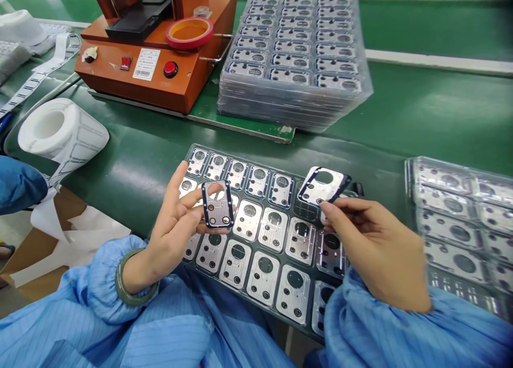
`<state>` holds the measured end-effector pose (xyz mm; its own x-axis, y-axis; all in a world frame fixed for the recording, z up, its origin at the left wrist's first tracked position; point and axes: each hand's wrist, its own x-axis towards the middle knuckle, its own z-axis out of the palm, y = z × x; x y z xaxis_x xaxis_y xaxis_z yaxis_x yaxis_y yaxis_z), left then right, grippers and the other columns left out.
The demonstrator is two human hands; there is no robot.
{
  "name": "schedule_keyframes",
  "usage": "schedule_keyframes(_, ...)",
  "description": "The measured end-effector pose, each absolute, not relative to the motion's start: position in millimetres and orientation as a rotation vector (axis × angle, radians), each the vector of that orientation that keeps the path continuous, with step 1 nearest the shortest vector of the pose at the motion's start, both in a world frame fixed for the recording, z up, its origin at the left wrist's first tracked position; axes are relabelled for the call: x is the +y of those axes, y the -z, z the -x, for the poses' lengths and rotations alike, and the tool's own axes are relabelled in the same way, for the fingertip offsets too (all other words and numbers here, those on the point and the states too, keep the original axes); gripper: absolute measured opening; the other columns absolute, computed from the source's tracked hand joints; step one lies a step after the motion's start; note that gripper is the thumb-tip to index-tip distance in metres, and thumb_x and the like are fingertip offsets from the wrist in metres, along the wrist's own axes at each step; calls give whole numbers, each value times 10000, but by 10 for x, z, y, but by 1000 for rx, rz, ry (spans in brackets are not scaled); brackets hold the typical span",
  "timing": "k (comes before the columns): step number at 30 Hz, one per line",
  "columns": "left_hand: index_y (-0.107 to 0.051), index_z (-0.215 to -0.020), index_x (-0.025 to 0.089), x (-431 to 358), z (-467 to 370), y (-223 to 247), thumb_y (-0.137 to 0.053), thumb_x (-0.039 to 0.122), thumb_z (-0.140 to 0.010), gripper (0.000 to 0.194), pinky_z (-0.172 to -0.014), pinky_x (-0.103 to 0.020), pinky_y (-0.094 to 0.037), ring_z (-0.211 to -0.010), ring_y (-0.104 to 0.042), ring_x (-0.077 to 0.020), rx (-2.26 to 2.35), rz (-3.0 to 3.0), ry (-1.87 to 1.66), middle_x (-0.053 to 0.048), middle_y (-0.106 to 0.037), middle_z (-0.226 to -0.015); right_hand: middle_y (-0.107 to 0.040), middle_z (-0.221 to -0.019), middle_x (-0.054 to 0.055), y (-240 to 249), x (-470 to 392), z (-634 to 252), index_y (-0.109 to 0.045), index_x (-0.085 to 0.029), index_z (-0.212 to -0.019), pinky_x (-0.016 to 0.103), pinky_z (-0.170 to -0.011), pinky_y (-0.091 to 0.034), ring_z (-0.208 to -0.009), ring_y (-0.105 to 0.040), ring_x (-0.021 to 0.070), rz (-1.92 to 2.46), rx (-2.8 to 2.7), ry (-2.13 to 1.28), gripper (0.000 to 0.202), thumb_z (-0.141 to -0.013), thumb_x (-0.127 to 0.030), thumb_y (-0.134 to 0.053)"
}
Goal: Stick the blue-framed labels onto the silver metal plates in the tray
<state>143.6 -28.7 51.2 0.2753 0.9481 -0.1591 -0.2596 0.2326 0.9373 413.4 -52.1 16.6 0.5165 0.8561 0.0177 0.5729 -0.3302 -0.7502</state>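
Note:
My left hand [172,226] holds a small metal plate [217,205] upright between its fingers; the plate has a dark blue border, one large round hole and smaller round holes. In my right hand [372,245], thumb and fingers pinch a white and black frame-shaped piece [324,184] with a large round opening, tilted above the tray. Below both hands lies a clear tray [240,194] with rows of metal plates. Those in the back row have blue borders, while the front ones look plain silver. My right hand hides part of the tray's right side.
An orange machine [132,90] with a red tape roll [189,33] stands at the back left. Stacked trays [292,100] are at the back centre, another tray [460,218] at the right. A white label roll [60,127] and a blue sleeve [20,186] are at the left.

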Motion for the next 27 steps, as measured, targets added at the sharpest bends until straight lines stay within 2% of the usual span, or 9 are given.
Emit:
schedule_keyframes(9, 11, -1470, 373, -286, -1450, -528, -471, 218, -884, 774, -700, -354, -615, -963, -678, -207, 911, -949, -1016, -97, -540, -1348, -642, -672, -4, -160, -528, -4143, -657, -238, -862, 291, -576, -512, -613, -624, 174, 2026, -1147, -527, 339, -702, -537, -646)
schedule_keyframes(19, 9, -1469, 374, -267, -1451, -488, -457, 202, -880, 771, -707, -367, -618, -987, -670, -212, 939, -940, -1019, -88, -553, -1331, -641, -668, 13, -159, -523, -4116, -662, -216, -869, 302, -531, -522, -608, -633, 194, 2019, -1149, -555, 366, -700, -541, -650)
schedule_keyframes(24, 8, -1467, 369, -231, -1446, -409, -479, 209, -877, 782, -737, -373, -618, -1012, -659, -207, 918, -938, -1031, -88, -543, -1340, -647, -683, 12, -137, -538, -4149, -663, -220, -884, 312, -585, -516, -625, -632, 189, 2021, -1164, -510, 382, -699, -554, -641)
schedule_keyframes(27, -3, -1469, 343, -179, -1420, -341, -490, 219, -883, 772, -763, -362, -612, -1039, -641, -193, 964, -898, -1041, -107, -527, -1351, -659, -702, 16, -124, -538, -4172, -659, -237, -866, 370, -620, -521, -635, -634, 217, 2057, -1180, -566, 408, -689, -602, -620)
